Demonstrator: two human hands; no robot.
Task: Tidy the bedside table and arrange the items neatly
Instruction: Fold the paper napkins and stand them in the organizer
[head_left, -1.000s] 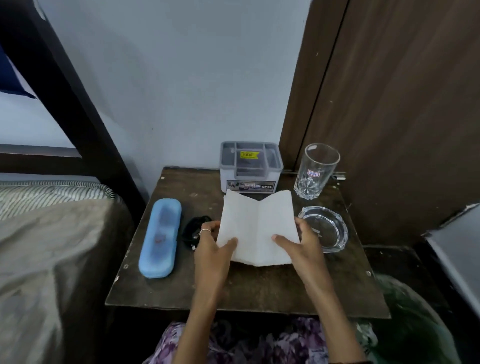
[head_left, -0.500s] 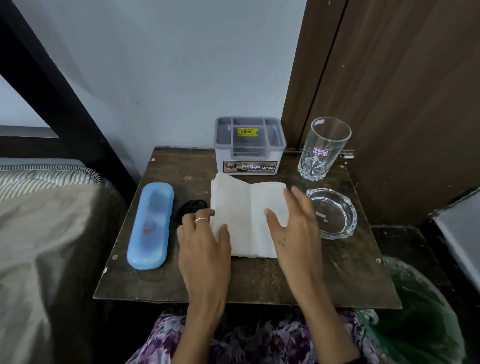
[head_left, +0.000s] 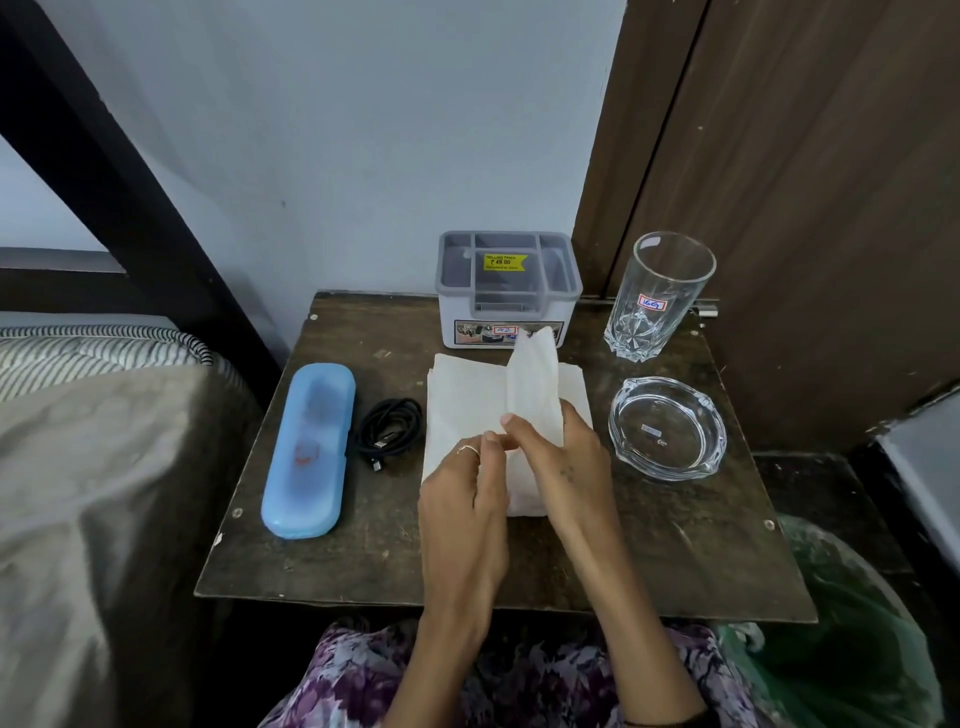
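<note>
Home bedroom, bed (head_left: 104, 441) beside small wooden bedside table (head_left: 363, 561), wardrobe door (head_left: 805, 156) behind

Both hands close together, left hand (head_left: 462, 499), right hand (head_left: 558, 457), fingertips pinched

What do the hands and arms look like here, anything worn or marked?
Both hands are bare, no gloves, and both forearms are bare with no sleeves in view. The left hand wears a thin ring on one finger. The right hand has a small dark mark on its back. A dark band shows at the right wrist, at the frame's lower edge.
</note>
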